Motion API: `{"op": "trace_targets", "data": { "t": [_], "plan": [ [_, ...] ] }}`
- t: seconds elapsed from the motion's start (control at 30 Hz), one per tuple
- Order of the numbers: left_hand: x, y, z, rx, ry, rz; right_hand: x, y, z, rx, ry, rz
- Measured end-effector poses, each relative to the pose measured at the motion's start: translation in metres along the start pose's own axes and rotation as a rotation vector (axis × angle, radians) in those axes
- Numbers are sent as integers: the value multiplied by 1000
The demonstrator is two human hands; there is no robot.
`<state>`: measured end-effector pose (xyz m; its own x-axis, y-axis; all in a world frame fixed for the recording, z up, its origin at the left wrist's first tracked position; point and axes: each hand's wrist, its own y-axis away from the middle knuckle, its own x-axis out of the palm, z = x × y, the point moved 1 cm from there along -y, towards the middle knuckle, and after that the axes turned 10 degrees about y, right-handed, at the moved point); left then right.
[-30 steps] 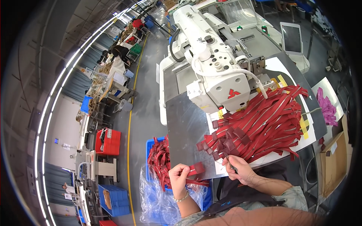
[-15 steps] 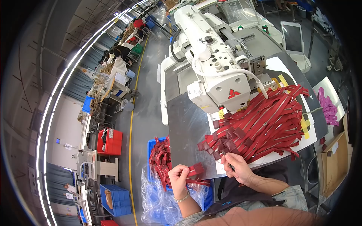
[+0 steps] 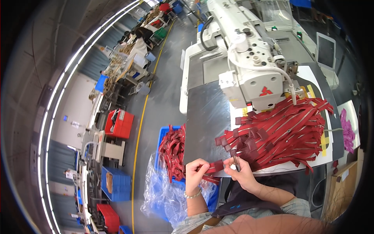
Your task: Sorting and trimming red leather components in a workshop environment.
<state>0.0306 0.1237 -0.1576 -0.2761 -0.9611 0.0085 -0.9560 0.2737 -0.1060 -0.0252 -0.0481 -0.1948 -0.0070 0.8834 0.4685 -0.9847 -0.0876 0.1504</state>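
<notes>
My left hand [image 3: 195, 175] is closed on a red zipper strip [image 3: 212, 168], pinched between thumb and fingers near its darker maroon end tab. The rest of this strip hangs below the hand, partly hidden. In my right hand [image 3: 243, 177] are small metal thread snips [image 3: 235, 163], held upright close to the tab; whether the blades touch it I cannot tell. Both hands are at the table's near edge. Just beyond them a big heap of red zipper strips [image 3: 288, 136] covers the right part of the dark metal table [image 3: 204, 124], maroon tabs bunched at its left.
A white industrial sewing machine [image 3: 257, 74] stands over the table behind the heap. Down at the left, a blue bin [image 3: 162, 134] holds more red strips beside a clear plastic bag [image 3: 154, 199]. Purple strips [image 3: 346, 130] and a cardboard box [image 3: 344, 185] are at the right.
My hands have come closer together, bringing the snips from beside the heap to the held zipper's tab. The whole view has shifted, with the machine now farther right.
</notes>
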Motion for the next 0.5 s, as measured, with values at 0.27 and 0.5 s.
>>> {"op": "trace_targets", "data": {
  "t": [0.27,0.5],
  "plan": [
    [-5,3,-6,-61,-83,210,5,-11,-5,-29,117,-80],
    [-27,-1,1,-229,-577,263,-3,-11,0,-113,179,-159]
  ]
}}
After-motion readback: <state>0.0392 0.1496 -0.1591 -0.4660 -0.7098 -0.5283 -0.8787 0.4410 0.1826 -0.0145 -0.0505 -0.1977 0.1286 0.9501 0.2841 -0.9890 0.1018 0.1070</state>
